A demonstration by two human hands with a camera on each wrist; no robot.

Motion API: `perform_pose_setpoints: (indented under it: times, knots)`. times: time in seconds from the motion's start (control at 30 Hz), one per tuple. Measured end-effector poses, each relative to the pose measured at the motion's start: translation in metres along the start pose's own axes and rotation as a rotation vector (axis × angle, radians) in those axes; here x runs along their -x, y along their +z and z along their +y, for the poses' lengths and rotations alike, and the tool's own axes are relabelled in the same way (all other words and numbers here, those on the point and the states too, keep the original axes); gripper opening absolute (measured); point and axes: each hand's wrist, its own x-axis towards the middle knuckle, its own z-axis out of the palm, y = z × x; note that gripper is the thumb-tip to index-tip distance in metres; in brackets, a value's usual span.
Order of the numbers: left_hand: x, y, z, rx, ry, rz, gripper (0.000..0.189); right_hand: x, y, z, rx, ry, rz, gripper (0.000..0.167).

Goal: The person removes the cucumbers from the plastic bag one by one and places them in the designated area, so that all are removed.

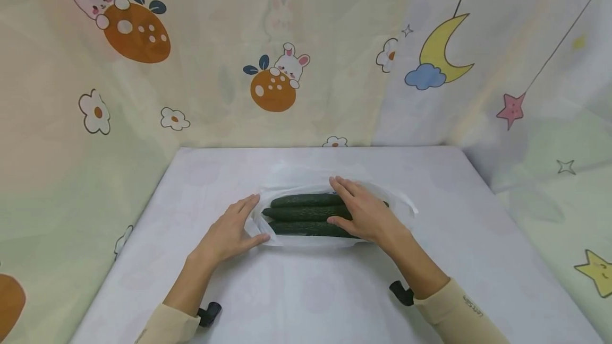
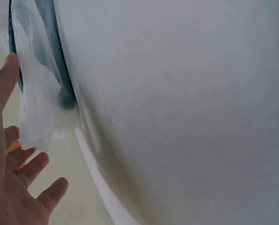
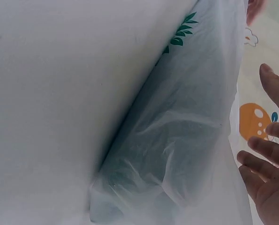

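Three dark green cucumbers (image 1: 306,213) lie side by side in a thin white plastic bag (image 1: 404,207), partly uncovered. My left hand (image 1: 229,233) is at the bag's left end, thumb and fingers spread apart; the left wrist view shows that hand beside the loose bag edge (image 2: 38,101). Over the right part of the cucumbers is my right hand (image 1: 365,214), its fingers extended and hiding their right ends. In the right wrist view the bag's side (image 3: 177,126) bears a green leaf print (image 3: 181,35), and the right hand's fingers (image 3: 266,150) look loosely spread.
A white-covered table (image 1: 296,296) lies under the bag. Behind it and at both sides hangs a curtain (image 1: 215,78) printed with rabbits, flowers and stars. A small black device (image 1: 209,314) sits at the left cuff, another black device (image 1: 401,293) at the right.
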Motion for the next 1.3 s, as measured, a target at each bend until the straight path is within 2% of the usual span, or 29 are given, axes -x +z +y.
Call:
perform_pose_setpoints:
  times: [0.23, 0.57, 0.73, 0.9, 1.13, 1.3]
  knots:
    - [0.005, 0.003, 0.0, 0.013, -0.034, 0.008, 0.093, 0.002, 0.003, -0.001, -0.026, -0.022, -0.023, 0.089]
    - [0.01, 0.005, -0.003, 0.077, -0.093, -0.116, 0.087, 0.003, 0.007, -0.002, -0.147, 0.001, -0.094, 0.086]
    - [0.01, 0.005, -0.005, 0.098, -0.096, -0.123, 0.084, 0.001, 0.01, -0.002, -0.16, -0.024, -0.114, 0.084]
    - [0.006, 0.004, -0.004, 0.085, -0.095, -0.13, 0.079, -0.002, 0.011, -0.001, -0.188, -0.043, -0.126, 0.08]
    - [0.0, 0.006, -0.001, 0.09, -0.126, -0.196, 0.079, -0.005, 0.017, 0.003, -0.246, -0.029, -0.128, 0.075]
    - [0.001, 0.009, 0.003, 0.023, -0.146, -0.222, 0.08, -0.006, 0.022, 0.004, -0.284, -0.037, -0.098, 0.07]
